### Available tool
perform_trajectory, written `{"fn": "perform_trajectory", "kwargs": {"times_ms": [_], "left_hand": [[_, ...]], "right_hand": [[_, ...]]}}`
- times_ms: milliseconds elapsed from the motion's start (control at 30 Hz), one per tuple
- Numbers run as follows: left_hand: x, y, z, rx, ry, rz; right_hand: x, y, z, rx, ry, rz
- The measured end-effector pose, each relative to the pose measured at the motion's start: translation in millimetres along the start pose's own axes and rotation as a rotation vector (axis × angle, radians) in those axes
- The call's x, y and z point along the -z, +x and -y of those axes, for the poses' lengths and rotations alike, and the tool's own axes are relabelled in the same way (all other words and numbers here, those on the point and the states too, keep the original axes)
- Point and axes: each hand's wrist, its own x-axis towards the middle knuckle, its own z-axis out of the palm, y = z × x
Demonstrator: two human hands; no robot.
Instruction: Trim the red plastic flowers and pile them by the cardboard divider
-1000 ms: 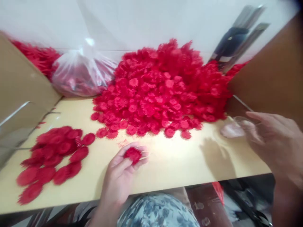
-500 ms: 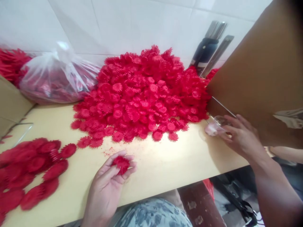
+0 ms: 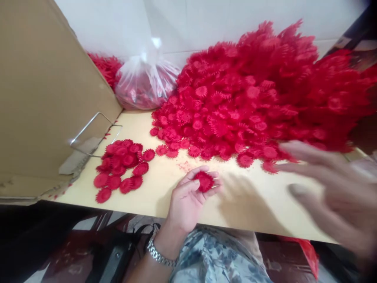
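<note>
A frilly red piece (image 3: 204, 181) sits in the left hand's (image 3: 188, 198) fingers, near heaped red fringed discs (image 3: 232, 114) by the open right hand (image 3: 330, 192)

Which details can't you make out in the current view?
All in the head view:
- Right hand: motion blur; contact with the red pile is unclear.
- Red fringed piece: left hand hides its underside.
- Plastic bag: cloudy folds obscure its contents.
- Pale item: blurred, cut off by the right edge.

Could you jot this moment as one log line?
left hand: holding red disc | right hand: open, blurred | large red pile: behind
</note>
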Motion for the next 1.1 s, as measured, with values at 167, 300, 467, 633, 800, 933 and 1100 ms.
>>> {"fn": "perform_trajectory", "kwargs": {"times_ms": [167, 300, 467, 633, 800, 933, 1100], "left_hand": [[-0.5, -4.5, 0.9, -0.002, -0.049, 0.030], [4.9, -4.6, 2.4, -0.057, -0.006, -0.055], [11.4, -3.7, 2.7, -0.100, 0.063, -0.066], [14.4, -5.5, 5.1, -0.131, 0.223, -0.136], [17.2, -6.2, 5.3, -0.096, 0.313, -0.221], [16.4, -5.9, 5.7, -0.098, 0.381, -0.271], [17.5, -9.6, 5.1, -0.132, 0.353, -0.150]], "right_hand": [[-70.5, 66.1, 84.3, 0.444, 0.120, 0.164], [-81.6, 58.3, 84.7, 0.474, 0.096, 0.192], [-69.8, 55.6, 72.0, 0.412, 0.236, 0.044], [-74.4, 56.9, 70.2, 0.393, 0.233, 0.016], [-79.2, 56.5, 77.3, 0.371, 0.290, 0.059], [-84.0, 66.6, 89.8, 0.252, 0.336, 0.073], [-94.9, 85.4, 97.6, 0.261, 0.409, 0.212]]}}
